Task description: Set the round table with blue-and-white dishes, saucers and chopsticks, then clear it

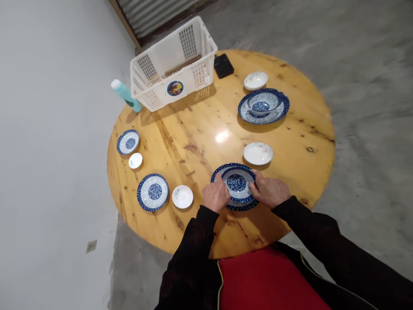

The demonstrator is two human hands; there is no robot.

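Blue-patterned bowl (236,183) sits on a matching plate (226,168) at the near side of the round wooden table (200,129), just in front of the person. Left hand (215,197) grips the bowl's left rim and right hand (269,191) grips its right rim, the fingers of both curled onto it. To do this well, probably keep the grip even on both sides, keep the bowl level and centred on the plate, and let it down softly so glaze doesn't knock glaze. The plate is close to the near table edge, so don't drag it nearer. A small white dish (258,153) lies just beyond on the right, so mind the right knuckles. Farther right is a second bowl-on-plate set (263,103). To the left are a lone patterned plate (152,192) and a white saucer (182,196). At the far side stands a white basket (174,64), well apart.
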